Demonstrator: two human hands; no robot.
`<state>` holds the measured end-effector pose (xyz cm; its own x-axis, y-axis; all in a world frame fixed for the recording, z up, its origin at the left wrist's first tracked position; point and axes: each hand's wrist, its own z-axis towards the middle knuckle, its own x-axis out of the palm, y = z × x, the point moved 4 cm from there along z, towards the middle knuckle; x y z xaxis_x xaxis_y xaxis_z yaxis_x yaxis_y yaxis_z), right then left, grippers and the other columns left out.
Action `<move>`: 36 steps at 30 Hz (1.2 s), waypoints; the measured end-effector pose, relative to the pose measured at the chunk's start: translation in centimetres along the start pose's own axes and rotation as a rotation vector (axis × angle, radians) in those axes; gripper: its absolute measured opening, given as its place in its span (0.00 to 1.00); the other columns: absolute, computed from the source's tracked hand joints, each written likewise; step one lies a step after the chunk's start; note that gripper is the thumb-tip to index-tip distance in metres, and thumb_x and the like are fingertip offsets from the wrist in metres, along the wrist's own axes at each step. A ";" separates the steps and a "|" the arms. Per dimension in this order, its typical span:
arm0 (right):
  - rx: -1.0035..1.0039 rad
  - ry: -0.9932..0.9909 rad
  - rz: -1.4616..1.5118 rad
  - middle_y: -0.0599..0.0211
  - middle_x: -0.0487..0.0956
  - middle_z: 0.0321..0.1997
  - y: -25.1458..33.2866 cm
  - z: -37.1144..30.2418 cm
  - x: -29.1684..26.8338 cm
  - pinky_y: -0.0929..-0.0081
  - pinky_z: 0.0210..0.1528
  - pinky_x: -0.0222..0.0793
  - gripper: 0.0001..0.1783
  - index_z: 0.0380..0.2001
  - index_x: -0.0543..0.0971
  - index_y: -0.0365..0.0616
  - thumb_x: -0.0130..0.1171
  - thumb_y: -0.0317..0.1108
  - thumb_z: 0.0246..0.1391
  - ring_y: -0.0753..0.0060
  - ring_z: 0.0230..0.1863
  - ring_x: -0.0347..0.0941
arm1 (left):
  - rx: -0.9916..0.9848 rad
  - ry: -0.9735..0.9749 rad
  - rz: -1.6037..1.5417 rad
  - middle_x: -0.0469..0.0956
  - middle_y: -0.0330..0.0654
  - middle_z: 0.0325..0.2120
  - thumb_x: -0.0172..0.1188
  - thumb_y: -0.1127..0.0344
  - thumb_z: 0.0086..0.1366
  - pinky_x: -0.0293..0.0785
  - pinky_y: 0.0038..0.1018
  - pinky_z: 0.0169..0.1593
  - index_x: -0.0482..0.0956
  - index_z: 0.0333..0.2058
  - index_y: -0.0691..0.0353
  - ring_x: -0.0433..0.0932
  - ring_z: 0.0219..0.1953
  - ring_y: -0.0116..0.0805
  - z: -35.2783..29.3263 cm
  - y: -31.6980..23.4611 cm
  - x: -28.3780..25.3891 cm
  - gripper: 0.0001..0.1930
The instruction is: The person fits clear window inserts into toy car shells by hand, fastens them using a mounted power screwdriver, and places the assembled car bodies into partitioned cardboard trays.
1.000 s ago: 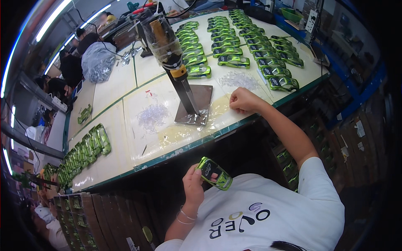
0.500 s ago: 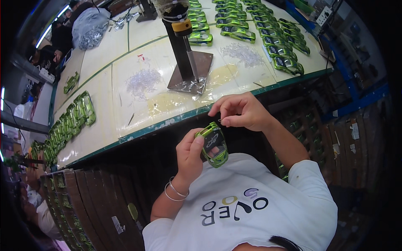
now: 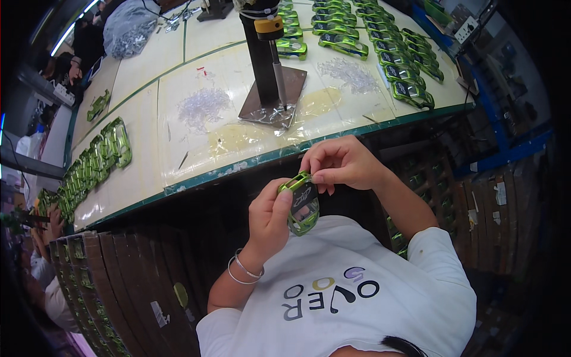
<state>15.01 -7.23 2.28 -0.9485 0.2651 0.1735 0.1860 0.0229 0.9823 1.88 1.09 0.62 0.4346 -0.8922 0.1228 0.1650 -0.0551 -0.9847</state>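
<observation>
A shiny green toy car body [image 3: 304, 205] with a black panel is in my left hand [image 3: 269, 215], above my lap and just off the table's front edge. The left thumb lies along its side and the fingers wrap underneath. My right hand [image 3: 346, 163] is at the car body's far end, with thumb and forefinger pinched at its right corner. A tiny pale, clear-looking piece shows at those fingertips, mostly hidden. On the table, beyond my hands, lie two loose piles of small clear plastic pieces [image 3: 204, 107].
A post-mounted tool [image 3: 260, 65] on a brown base plate [image 3: 297, 83] stands near the table edge. Rows of green car bodies [image 3: 395, 58] fill the back right; more [image 3: 95, 163] line the left. Stacked cardboard trays [image 3: 140, 285] flank me. People sit at the far left.
My right hand has moved down and left, bringing the tiny piece from just above the car body to its far right corner. The left hand keeps its hold; the view has shifted slightly.
</observation>
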 end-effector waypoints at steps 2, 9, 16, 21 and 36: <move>-0.023 0.011 -0.016 0.57 0.72 0.32 0.1 -0.1 -0.2 0.87 0.20 0.69 0.02 0.20 0.71 0.33 0.54 0.19 0.41 0.78 0.21 0.71 | 0.007 0.003 0.025 0.73 0.39 0.25 0.42 0.64 0.60 0.67 0.15 0.29 0.70 0.35 0.71 0.70 0.24 0.20 0.1 -0.4 0.2 0.14; -0.104 0.002 -0.032 0.55 0.72 0.32 0.3 -0.2 -0.4 0.85 0.24 0.70 0.01 0.20 0.71 0.32 0.53 0.18 0.41 0.77 0.22 0.71 | -0.019 0.008 0.056 0.73 0.39 0.27 0.42 0.64 0.60 0.65 0.17 0.34 0.70 0.35 0.71 0.69 0.29 0.22 0.5 -0.5 0.3 0.15; -0.059 -0.011 -0.006 0.55 0.72 0.32 0.2 -0.2 -0.6 0.85 0.24 0.70 0.01 0.20 0.71 0.32 0.53 0.18 0.41 0.77 0.21 0.71 | -0.002 0.013 0.089 0.73 0.40 0.27 0.42 0.63 0.60 0.65 0.17 0.34 0.70 0.35 0.71 0.69 0.29 0.22 0.5 -0.4 0.3 0.15; -0.059 -0.021 -0.005 0.55 0.72 0.31 0.2 -0.3 -0.7 0.85 0.24 0.69 0.02 0.20 0.71 0.32 0.54 0.18 0.40 0.77 0.21 0.71 | 0.002 0.024 0.081 0.73 0.39 0.26 0.42 0.63 0.60 0.65 0.16 0.33 0.70 0.35 0.71 0.69 0.28 0.22 0.6 -0.3 0.5 0.15; -0.086 -0.004 -0.005 0.54 0.72 0.31 0.3 -0.4 -1.1 0.84 0.24 0.70 0.02 0.20 0.71 0.31 0.54 0.18 0.40 0.76 0.21 0.71 | 0.045 0.070 0.109 0.73 0.41 0.26 0.41 0.67 0.62 0.69 0.17 0.30 0.68 0.37 0.69 0.72 0.26 0.22 0.8 -0.7 0.9 0.12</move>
<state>15.98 -7.95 2.40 -0.9484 0.2689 0.1682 0.1583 -0.0584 0.9857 2.91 0.68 1.54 0.3895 -0.9210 0.0053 0.1607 0.0623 -0.9850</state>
